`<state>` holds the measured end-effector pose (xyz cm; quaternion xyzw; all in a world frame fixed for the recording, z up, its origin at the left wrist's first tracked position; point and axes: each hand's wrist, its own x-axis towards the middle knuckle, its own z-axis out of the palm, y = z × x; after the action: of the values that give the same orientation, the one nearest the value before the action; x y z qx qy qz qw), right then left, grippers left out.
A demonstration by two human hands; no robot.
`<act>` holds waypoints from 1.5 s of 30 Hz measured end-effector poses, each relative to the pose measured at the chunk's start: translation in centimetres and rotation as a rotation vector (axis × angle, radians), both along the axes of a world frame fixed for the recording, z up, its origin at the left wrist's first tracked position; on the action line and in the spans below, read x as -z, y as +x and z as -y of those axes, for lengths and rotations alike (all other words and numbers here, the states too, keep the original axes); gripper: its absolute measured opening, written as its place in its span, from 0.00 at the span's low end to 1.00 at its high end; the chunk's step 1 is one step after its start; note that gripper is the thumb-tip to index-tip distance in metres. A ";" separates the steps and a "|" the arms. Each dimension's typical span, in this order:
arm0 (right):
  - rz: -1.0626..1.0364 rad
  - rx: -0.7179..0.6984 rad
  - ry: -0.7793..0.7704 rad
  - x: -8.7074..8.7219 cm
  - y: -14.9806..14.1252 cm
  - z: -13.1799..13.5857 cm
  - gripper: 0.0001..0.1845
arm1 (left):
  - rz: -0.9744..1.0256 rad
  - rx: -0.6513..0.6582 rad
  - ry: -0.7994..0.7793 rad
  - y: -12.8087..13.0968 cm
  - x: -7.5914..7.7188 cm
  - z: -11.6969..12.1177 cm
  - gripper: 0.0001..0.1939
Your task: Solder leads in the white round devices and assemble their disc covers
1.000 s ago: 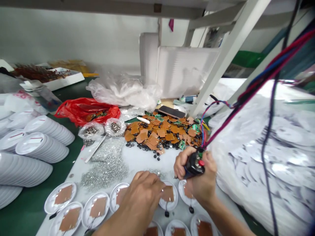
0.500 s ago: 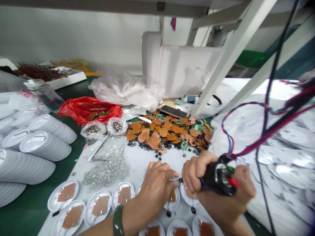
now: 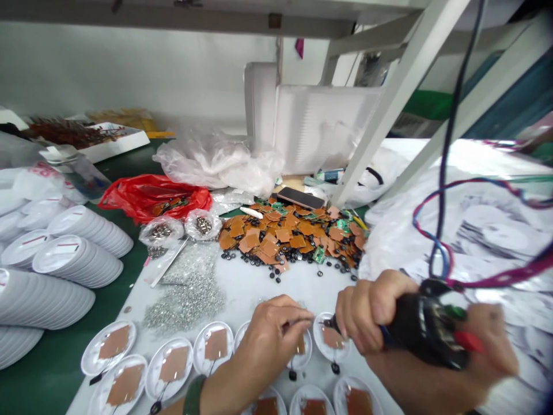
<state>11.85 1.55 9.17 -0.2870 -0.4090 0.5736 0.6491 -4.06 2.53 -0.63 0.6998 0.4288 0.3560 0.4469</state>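
Observation:
My right hand (image 3: 367,308) is wrapped round a black electric screwdriver (image 3: 425,331) with a green and a red part at its rear. Its tip points left, over a white round cover (image 3: 322,337) that holds a brown circuit board (image 3: 332,339). To the left, my left hand (image 3: 270,331) pinches with thumb and forefinger; whatever is between the fingertips is too small to make out. That hand partly hides the covers below it. More white covers with brown boards (image 3: 216,344) stand in rows along the front, some with small black parts on wires.
Loose screws (image 3: 185,305) are heaped left of centre. Beyond lies a pile of brown boards (image 3: 268,245) with small black parts, beside a phone (image 3: 301,197). Stacked white covers (image 3: 82,262) stand at the left. A metal leg (image 3: 389,86) and a hanging cable (image 3: 447,138) are at the right.
My right hand has moved right with the electric screwdriver, drawing its tip away from my left hand. The left hand's fingertips stay pinched near the same spot. The view has shifted slightly.

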 end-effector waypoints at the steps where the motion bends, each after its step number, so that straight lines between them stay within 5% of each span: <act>1: 0.006 0.006 -0.002 -0.1 0.0 0.2 0.30 | 0.011 -0.020 -0.027 0.0 0.0 0.1 0.12; 10: -0.002 -0.025 0.029 0.2 -0.9 0.5 0.30 | -0.107 -0.051 -0.146 0.4 -1.4 0.3 0.10; 20: -0.031 -0.048 -0.015 0.1 -0.5 0.4 0.32 | 0.078 0.004 -0.218 1.0 -0.4 0.8 0.09; 23: -0.047 -0.058 -0.042 0.0 0.0 0.4 0.32 | -0.005 0.016 -0.228 1.2 -0.5 0.9 0.08; 27: 0.032 -0.014 -0.035 0.3 1.0 0.2 0.30 | -0.337 0.079 0.068 1.2 -0.3 1.7 0.10; 32: 0.072 0.053 -0.052 2.6 1.4 -1.0 0.29 | -0.574 0.325 0.464 2.8 1.6 3.0 0.13; 38: 0.062 0.027 -0.104 5.0 1.0 -1.6 0.30 | -0.762 0.458 0.483 4.6 3.6 3.2 0.22; 45: 0.079 0.006 -0.106 5.4 0.8 -2.0 0.30 | -0.674 0.419 0.483 4.1 3.3 3.0 0.18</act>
<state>12.62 3.56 3.79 -0.3448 -0.4026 0.5806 0.6180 0.00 -0.50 -3.93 0.9320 0.3044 0.1002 0.1692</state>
